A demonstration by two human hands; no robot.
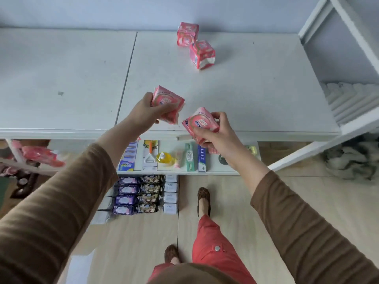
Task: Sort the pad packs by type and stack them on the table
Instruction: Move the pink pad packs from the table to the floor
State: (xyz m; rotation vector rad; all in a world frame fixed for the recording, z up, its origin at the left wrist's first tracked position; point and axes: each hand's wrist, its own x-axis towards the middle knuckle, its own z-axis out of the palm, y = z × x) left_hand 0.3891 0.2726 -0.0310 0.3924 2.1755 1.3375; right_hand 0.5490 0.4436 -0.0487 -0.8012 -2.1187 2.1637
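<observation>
1. Pink plastic-wrapped pad packs: two are lying on the white bench [256, 83] near its far edge, one [187, 34] just behind the other [202, 54].
2. Left hand [146, 112] is gripping a third pink pack [168, 103], fingers curled round it, above the bench's near edge.
3. Right hand [215, 133] is pinching a fourth pink pack [200, 125] beside it.
4. Purple packs [125, 195] are sitting in rows on the floor below.

Head camera looks steeply down over table [256, 83]
</observation>
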